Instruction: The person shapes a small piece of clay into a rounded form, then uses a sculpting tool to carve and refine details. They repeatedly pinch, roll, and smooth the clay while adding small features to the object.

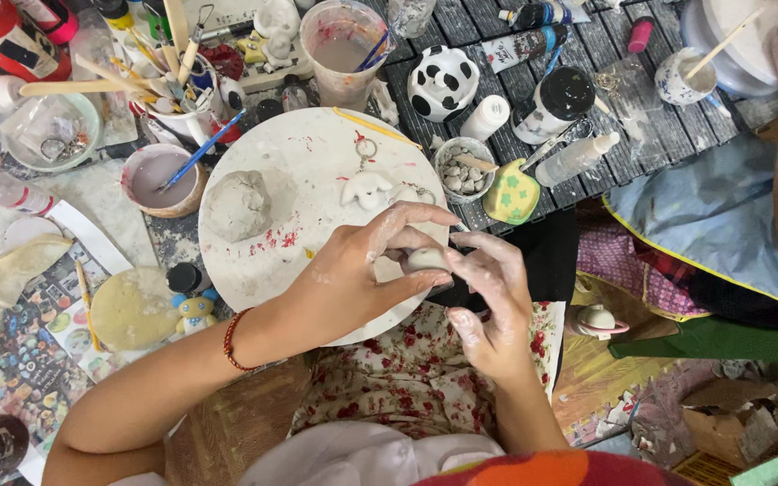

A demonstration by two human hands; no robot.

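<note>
Here my left hand [353, 270] and right hand [488, 297] both pinch the small clay piece [427, 259]. It seems soft and easily dented, so fingertips at its edges suit best.

Dark slatted table [650, 126] (paint-spattered, crowded) above a worn wooden floor [605, 378].

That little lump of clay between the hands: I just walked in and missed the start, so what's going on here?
A person seated at a cluttered craft table pinches a small pale clay piece between both hands, the left hand and the right hand, both smeared with clay. Below them lies a round white work board carrying a bigger grey clay lump and a small white figurine on a keyring. A cup of cloudy water with a blue brush stands left of the board.
</note>
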